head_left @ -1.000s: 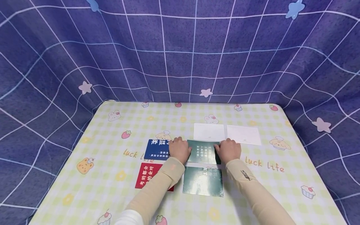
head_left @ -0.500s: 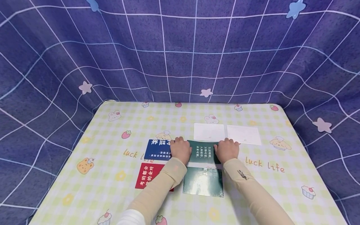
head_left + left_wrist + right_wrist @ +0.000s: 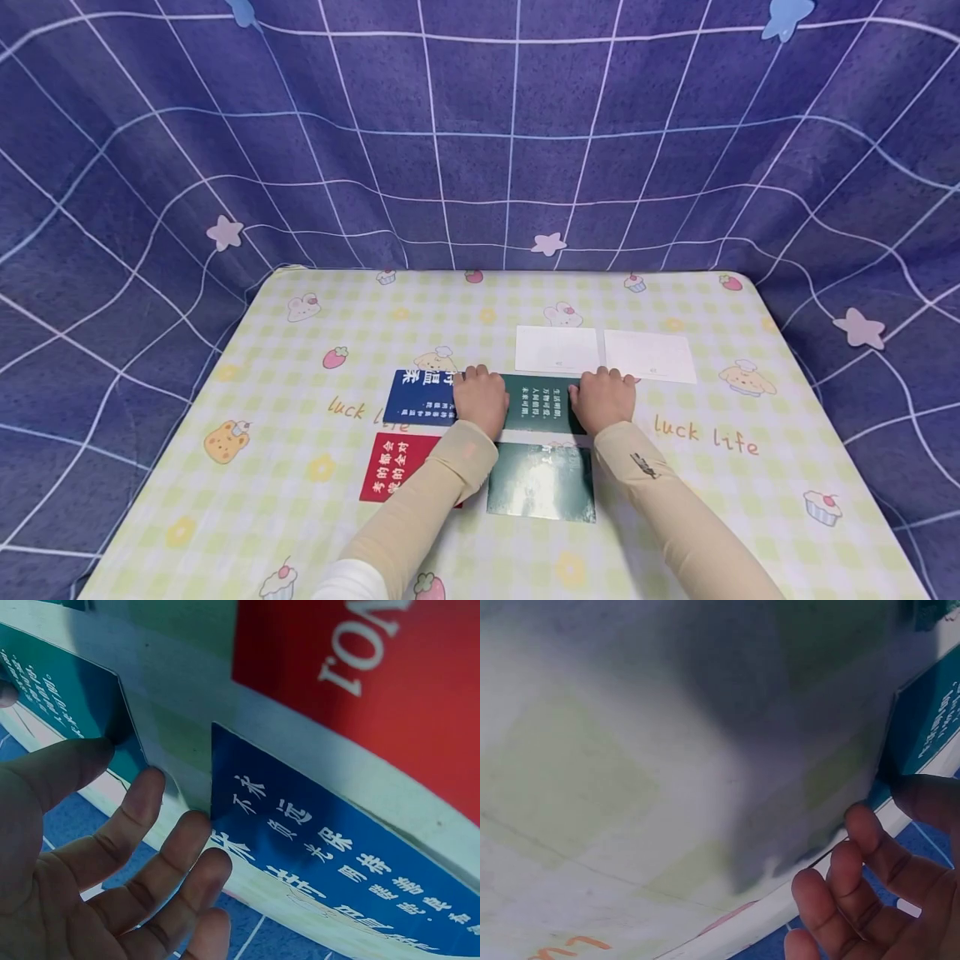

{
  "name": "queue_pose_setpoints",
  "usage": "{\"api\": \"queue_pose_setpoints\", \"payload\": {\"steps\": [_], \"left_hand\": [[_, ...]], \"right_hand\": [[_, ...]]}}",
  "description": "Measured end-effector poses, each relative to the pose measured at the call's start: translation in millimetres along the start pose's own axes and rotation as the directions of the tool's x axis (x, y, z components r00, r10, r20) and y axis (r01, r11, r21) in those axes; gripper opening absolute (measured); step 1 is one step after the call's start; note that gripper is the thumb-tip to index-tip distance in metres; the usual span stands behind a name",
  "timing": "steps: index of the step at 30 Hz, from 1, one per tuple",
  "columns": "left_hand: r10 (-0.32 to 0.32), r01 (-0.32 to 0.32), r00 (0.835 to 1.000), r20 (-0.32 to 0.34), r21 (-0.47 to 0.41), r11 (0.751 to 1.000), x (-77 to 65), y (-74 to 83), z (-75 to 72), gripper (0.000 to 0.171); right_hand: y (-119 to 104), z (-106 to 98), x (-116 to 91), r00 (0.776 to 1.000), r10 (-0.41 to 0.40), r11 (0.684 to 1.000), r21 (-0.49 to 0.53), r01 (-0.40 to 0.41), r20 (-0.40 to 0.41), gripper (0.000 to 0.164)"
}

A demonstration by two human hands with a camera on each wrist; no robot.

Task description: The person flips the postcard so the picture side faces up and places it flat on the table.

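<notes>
Card [image 3: 540,404], green, pinched at its left and right ends over the tabletop [image 3: 262,500].
Left hand [image 3: 482,404] and right hand [image 3: 604,402] each pinch one end, thumb on the face, forefinger at the edge, other fingers loosely bent; whether it rests flat is hard to tell. It is probably light, thin and slippery, easily creased, so the edges near the corners look the safest hold. Its white lines read 生活明朗, 万物可爱, 人间值得, 未来可期. Left of it, apart, a blue card [image 3: 412,398] shows 温柔 and smaller 永远保持; left of it and nearer the person, a red card [image 3: 393,471] reads 考的都会, 蒙的全对. On its near side, glare hides most writing on a second green card [image 3: 542,483]. Beyond it lie a white card [image 3: 557,348] and, farther right, another white card [image 3: 648,357], their print too small to read. Right of it, the cloth [image 3: 765,492] says "luck life".
</notes>
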State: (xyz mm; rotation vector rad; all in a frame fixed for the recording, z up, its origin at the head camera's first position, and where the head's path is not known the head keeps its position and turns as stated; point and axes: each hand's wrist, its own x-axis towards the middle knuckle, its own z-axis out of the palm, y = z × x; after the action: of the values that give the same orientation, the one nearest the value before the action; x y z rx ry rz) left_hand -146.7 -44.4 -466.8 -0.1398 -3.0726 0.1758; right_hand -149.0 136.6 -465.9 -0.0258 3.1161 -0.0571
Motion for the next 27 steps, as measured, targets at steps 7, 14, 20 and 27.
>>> {"api": "queue_pose_setpoints", "payload": {"steps": [7, 14, 20, 27], "left_hand": [[-0.002, 0.003, 1.000, 0.025, -0.033, 0.999, -0.6, -2.8, -3.3, 0.032], [0.000, 0.002, 1.000, 0.029, -0.064, 0.998, -1.6, -4.2, -8.0, 0.031], [0.006, -0.011, 0.999, -0.039, -0.150, 0.989, -3.2, -5.6, -13.7, 0.029], [0.024, -0.048, 0.997, -0.079, -0.304, 0.951, 1.0, -6.6, -23.4, 0.028]], "right_hand": [[5.6, 2.8, -0.7, 1.000, -0.007, 0.998, 0.060, 0.006, 0.006, 0.038], [15.3, 2.9, -3.0, 1.000, -0.010, 0.986, 0.168, 0.009, 0.003, 0.035], [21.9, -3.0, -4.4, 1.000, 0.003, 0.956, 0.293, -0.009, 0.020, 0.032], [25.1, -14.7, -7.4, 0.996, 0.047, 0.910, 0.409, -0.072, 0.071, 0.030]]}}
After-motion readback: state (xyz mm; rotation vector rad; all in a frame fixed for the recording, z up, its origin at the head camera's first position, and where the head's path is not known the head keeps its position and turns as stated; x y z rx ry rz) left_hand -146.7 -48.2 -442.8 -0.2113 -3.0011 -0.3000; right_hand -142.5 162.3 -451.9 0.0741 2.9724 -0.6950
